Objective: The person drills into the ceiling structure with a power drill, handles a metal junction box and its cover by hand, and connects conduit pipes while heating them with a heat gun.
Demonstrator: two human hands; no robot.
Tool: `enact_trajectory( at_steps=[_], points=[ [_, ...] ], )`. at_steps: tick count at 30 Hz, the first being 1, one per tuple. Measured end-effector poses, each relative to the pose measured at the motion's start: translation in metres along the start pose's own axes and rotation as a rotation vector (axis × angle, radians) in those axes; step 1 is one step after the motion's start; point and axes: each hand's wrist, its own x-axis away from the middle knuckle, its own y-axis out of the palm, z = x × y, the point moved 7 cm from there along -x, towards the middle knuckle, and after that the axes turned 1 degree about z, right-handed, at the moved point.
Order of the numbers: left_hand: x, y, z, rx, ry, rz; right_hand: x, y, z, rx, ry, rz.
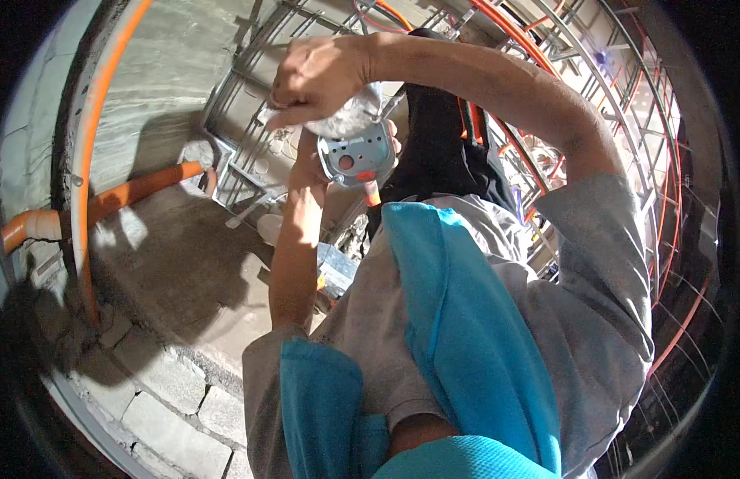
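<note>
My left hand [308, 166] holds a round grey metal junction box [353, 156] from beneath, with fingertips showing at its right rim. The box has several holes in its face, and a short orange conduit piece [372, 192] sticks out at its near side. Crumpled whitish material [346, 118] lies against the far edge of the box. Just above that material, my right hand [318, 76] is bent over with curled fingers pointing left. Its palm side is hidden, so what it grips does not show.
A thick orange pipe [134, 191] runs along the left wall, crossed by an upright orange tube [87, 152]. Steel rebar grids [581, 48] with orange conduits stand ahead and to the right. Stone blocks [162, 411] lie at lower left. A bluish box [338, 267] sits beside my body.
</note>
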Motion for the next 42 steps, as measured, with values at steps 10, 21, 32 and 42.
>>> enact_trajectory(
  at_steps=[10, 21, 32, 42],
  points=[
    [0.022, 0.020, 0.001, 0.097, 0.489, -0.232, 0.059, -0.036, 0.094, 0.088, 0.943, 0.021],
    [0.097, 0.023, 0.126, -0.601, 0.755, 0.412, 0.199, -0.024, 0.055, -0.194, 1.578, 0.345],
    [0.162, 0.100, 0.297, -0.666, 1.201, 0.686, 0.308, -0.067, -0.015, -0.849, 1.509, 1.236],
    [0.142, 0.032, 0.305, -0.608, 1.005, 0.666, 0.346, -0.067, -0.068, -0.783, 1.219, 1.523]
  ],
)
